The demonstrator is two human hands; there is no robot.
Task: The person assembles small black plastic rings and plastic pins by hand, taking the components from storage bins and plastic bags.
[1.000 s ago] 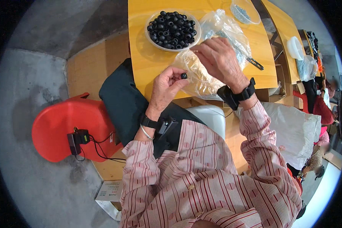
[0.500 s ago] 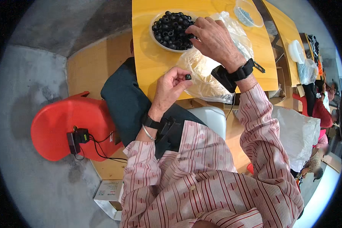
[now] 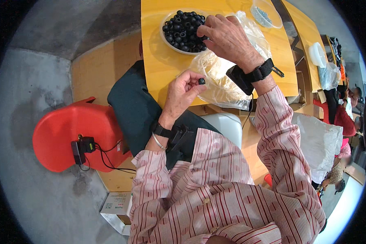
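Observation:
My left hand (image 3: 182, 90) pinches a small black bead-like plastic piece (image 3: 201, 81) between thumb and fingertips, with pale marks on its end. It is held just above the near edge of the yellow table. A round clear bowl (image 3: 165, 40) to the far side is heaped with black hollow round pieces (image 3: 183, 31). Over the bowl's right rim, my right hand (image 3: 227, 38) is curled with thumb and fingertips drawn in; what they hold, if anything, is hidden. Under and beside my right hand lies a clear plastic bag (image 3: 219, 83) of pale cream pieces.
A clear tub (image 3: 266, 15) of small grey-blue pieces stands at the table's (image 3: 154, 61) far right. Cabled devices rest on a red chair (image 3: 57, 138) at left. A white bowl (image 3: 316, 55) is on another table. Several people sit farther right. A carton (image 3: 117, 204) stands on the floor.
My right hand has shifted slightly right over the bowl's rim, and its fingers have drawn in a little. The left hand keeps its place, and the black piece in it has turned slightly.

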